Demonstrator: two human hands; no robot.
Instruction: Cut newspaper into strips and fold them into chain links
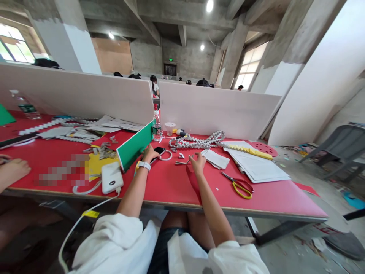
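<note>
My left hand (149, 154), with a watch on its wrist, is closed at the edge of a dark-screened phone (159, 150), thumb across it. Close beside that hand a green board (137, 142) stands upright on its long edge. My right hand (197, 163) hangs just above the red tabletop, fingers bent in a pinch at the end of a small folded grey strip (181, 163). Between my hands lies a white ring-shaped cable (166, 155). Small folded pieces (181, 155) are just beyond the strip.
Yellow-handled scissors (239, 186), white papers (258, 167) and a zigzag folded chain (199, 142) lie rightward. A white power bank (111, 178) with a cable sits at left. A bottle (156, 127) and plastic cup (170, 128) stand behind. Another person's hand (14, 171) is far left.
</note>
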